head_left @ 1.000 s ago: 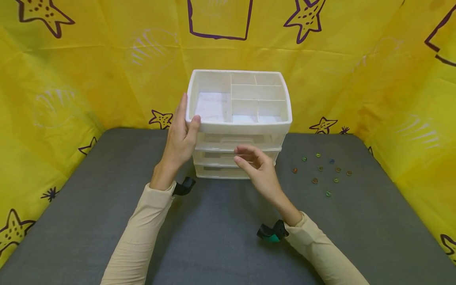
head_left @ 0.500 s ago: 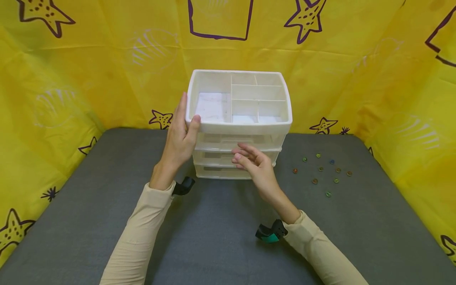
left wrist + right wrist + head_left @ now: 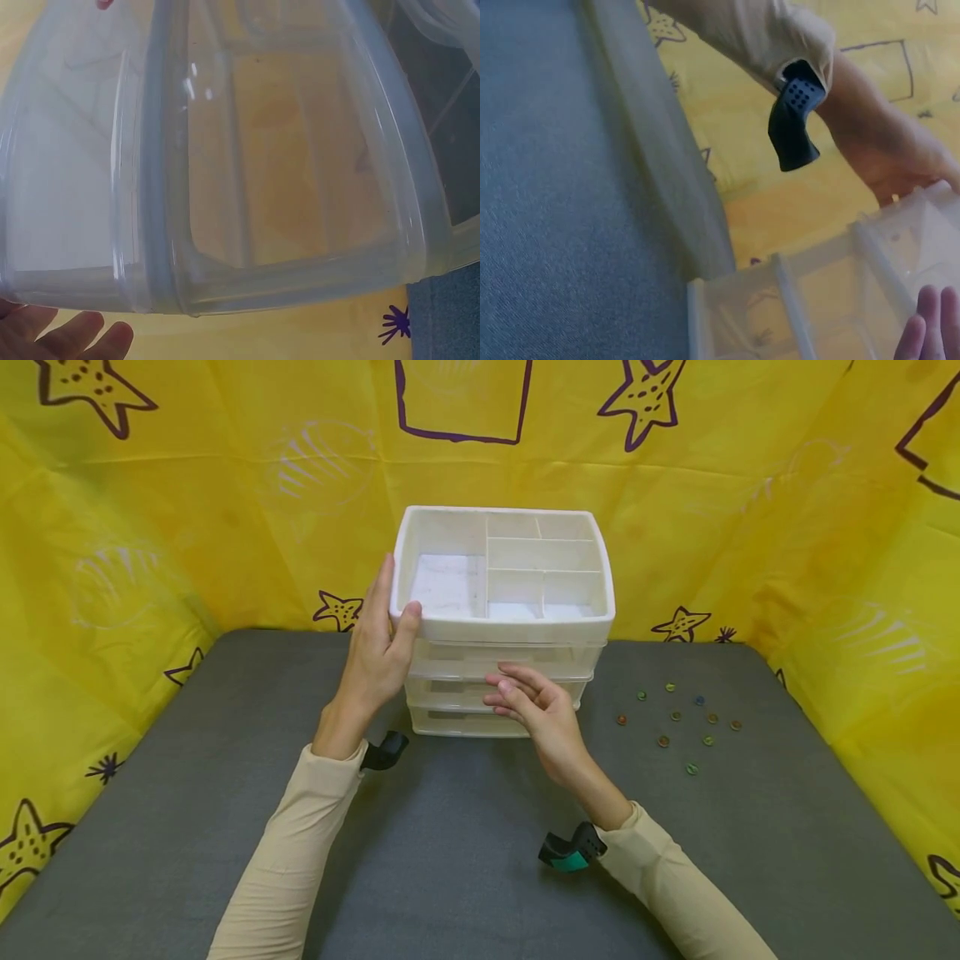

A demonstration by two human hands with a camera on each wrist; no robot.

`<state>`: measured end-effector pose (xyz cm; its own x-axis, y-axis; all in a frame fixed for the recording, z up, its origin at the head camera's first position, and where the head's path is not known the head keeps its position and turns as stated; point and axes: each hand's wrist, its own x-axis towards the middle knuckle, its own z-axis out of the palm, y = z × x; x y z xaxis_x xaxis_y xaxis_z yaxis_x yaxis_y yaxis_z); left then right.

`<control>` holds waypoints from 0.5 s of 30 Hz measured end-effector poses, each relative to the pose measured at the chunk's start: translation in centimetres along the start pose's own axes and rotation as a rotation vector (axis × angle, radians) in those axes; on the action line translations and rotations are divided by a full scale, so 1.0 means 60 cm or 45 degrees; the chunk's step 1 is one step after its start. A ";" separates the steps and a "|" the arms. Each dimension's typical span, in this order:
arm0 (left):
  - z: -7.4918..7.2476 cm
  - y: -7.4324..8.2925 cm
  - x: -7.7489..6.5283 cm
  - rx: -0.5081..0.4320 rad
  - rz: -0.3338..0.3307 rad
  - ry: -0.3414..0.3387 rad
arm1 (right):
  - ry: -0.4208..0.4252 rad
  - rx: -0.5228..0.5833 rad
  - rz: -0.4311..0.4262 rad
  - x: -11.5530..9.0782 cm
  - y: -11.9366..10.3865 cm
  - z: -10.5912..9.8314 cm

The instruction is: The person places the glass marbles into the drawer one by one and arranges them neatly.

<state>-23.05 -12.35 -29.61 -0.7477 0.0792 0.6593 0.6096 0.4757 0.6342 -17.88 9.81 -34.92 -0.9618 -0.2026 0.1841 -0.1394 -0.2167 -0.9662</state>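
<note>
We saw a white drawer unit (image 3: 517,631) standing upright at the centre of the head view, its divided top tray uppermost and three translucent drawers stacked below; the person's left grip (image 3: 375,652) held its left side, thumb over the rim's front corner and fingers along the side wall; the right grip (image 3: 551,718) held nothing, its fingers loosely bent and fairly wide, just in front of the drawers and slightly below and right of the frame's centre; we could not tell whether its fingertips touched them. We counted ten small round pieces (image 3: 663,741), scattered apart on the grey tabletop (image 3: 225,827) at the right of the frame; yellow cloth (image 3: 262,527) printed with dark starfish filled the upper part; beige sleeves (image 3: 285,852) entered from the bottom edge, a black bracket (image 3: 566,852) near the right wrist.
</note>
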 end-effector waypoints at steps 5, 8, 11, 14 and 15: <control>-0.005 -0.002 0.000 0.000 0.014 -0.002 | 0.045 0.046 -0.015 -0.005 0.005 0.006; -0.007 -0.002 0.000 -0.002 0.015 -0.005 | 0.074 0.081 -0.024 -0.007 0.008 0.010; -0.010 -0.001 0.000 0.003 -0.002 -0.022 | 0.104 0.103 -0.041 -0.008 0.011 0.013; -0.012 -0.001 0.001 0.008 -0.013 -0.039 | 0.132 0.107 -0.054 -0.011 0.012 0.015; -0.013 -0.002 0.001 0.007 -0.014 -0.043 | 0.142 0.105 -0.057 -0.012 0.012 0.016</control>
<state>-22.95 -13.07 -29.32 -0.7630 0.1033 0.6380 0.5996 0.4818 0.6390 -17.10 8.90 -35.59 -0.9760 -0.0845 0.2008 -0.1670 -0.3020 -0.9386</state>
